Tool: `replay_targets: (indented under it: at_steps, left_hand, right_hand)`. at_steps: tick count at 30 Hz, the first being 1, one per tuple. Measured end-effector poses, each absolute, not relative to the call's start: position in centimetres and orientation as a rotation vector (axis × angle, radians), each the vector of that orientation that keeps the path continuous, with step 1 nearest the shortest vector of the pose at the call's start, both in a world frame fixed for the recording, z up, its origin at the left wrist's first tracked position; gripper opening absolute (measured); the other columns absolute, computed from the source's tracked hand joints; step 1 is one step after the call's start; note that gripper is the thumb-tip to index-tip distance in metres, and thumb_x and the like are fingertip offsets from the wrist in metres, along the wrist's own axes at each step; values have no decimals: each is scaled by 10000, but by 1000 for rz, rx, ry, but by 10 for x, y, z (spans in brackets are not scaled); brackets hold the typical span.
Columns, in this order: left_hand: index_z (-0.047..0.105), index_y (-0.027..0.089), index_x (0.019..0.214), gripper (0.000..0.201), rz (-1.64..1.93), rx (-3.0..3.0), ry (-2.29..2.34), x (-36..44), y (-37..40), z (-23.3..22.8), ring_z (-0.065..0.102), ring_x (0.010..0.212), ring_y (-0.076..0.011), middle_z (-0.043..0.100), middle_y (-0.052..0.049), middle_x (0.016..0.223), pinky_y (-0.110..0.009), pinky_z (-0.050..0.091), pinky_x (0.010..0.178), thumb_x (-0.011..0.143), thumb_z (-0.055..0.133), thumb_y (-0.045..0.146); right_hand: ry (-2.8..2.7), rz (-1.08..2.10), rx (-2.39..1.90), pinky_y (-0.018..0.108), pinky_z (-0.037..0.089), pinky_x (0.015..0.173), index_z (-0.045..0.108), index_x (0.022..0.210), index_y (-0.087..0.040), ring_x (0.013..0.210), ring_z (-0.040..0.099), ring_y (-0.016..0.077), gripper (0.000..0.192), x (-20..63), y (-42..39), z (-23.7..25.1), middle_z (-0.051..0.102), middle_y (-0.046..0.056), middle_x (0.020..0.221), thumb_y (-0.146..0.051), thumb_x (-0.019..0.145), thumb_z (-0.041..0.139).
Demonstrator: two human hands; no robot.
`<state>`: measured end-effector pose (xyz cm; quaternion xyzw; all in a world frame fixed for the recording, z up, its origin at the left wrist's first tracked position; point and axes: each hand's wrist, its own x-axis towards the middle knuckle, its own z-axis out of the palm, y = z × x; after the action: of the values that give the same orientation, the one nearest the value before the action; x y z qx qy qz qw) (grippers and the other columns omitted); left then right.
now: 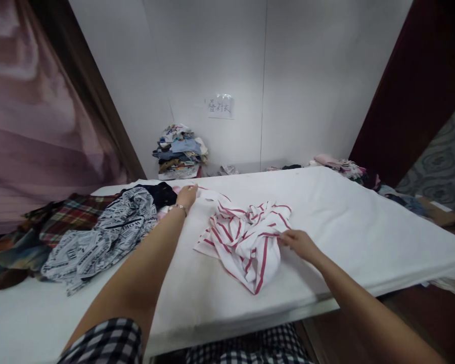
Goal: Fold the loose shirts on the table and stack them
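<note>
A white shirt with red stripes [246, 237] lies crumpled in the middle of the white-covered table [326, 212]. My left hand [187, 196] pinches one end of it at the far left, and that strip of cloth stretches across to the bunched part. On the right side, my right hand [298, 243] has its fingers closed on a fold of the same shirt. The folds hide how the rest of the shirt lies.
Left on the table is a heap with a black-and-white printed garment [114, 227], a plaid shirt [74, 215] and dark cloth [161, 194]. A tall clothes stack [182, 151] stands by the wall. More clothes [341, 167] lie beyond the far right edge. A paper sign [220, 107] hangs above.
</note>
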<state>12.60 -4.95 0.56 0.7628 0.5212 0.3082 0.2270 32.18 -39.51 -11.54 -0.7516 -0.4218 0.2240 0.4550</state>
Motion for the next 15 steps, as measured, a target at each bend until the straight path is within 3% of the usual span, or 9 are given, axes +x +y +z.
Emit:
replay_targets:
  at_steps: [3, 6, 8, 11, 13, 15]
  left_hand:
    - [566, 77, 1152, 455, 746, 2166, 1353, 125, -85, -26, 555, 1119, -284, 584, -202, 1237, -350, 409, 929, 803, 537, 366]
    - [563, 147, 1195, 454, 656, 2336, 1086, 126, -140, -56, 538, 1147, -242, 555, -135, 1302, -340, 383, 989, 840, 487, 420]
    - [575, 191, 1186, 452, 570, 2467, 822, 125, -180, -72, 537, 1144, -239, 585, -100, 1262, -365, 391, 989, 859, 440, 472]
    - [586, 207, 1165, 470, 455, 2576, 656, 124, -222, -90, 574, 1066, -286, 633, -107, 1156, -429, 434, 922, 809, 520, 508]
    - [642, 209, 1015, 325, 392, 2630, 647, 124, -233, -94, 611, 941, -298, 672, -106, 997, -441, 459, 840, 804, 554, 440]
    - [651, 209, 841, 195, 401, 2684, 625, 123, -229, -88, 616, 837, -276, 668, -84, 856, -423, 462, 780, 835, 512, 344]
  right_hand:
    - [-971, 209, -1961, 310, 446, 811, 702, 908, -202, 922, 616, 220, 256, 366, -376, -109, 704, 49, 966, -345, 797, 521]
    - [-972, 85, -2123, 340, 380, 961, 673, 1068, -185, 1124, 546, 245, 336, 404, -353, -108, 641, 85, 1185, -236, 774, 518]
    - [-987, 95, -2198, 344, 375, 963, 677, 1062, -179, 1139, 535, 255, 364, 420, -339, -111, 647, 93, 1174, -171, 725, 541]
    - [-976, 132, -2219, 327, 422, 867, 715, 820, -182, 981, 606, 251, 231, 432, -326, -114, 716, 78, 914, -119, 654, 566]
    - [-972, 104, -2199, 323, 430, 839, 694, 717, -183, 908, 618, 236, 163, 436, -323, -109, 710, 66, 834, -126, 662, 552]
    - [-947, 23, -2159, 325, 429, 853, 682, 768, -183, 922, 605, 222, 181, 442, -327, -98, 698, 65, 910, -165, 711, 510]
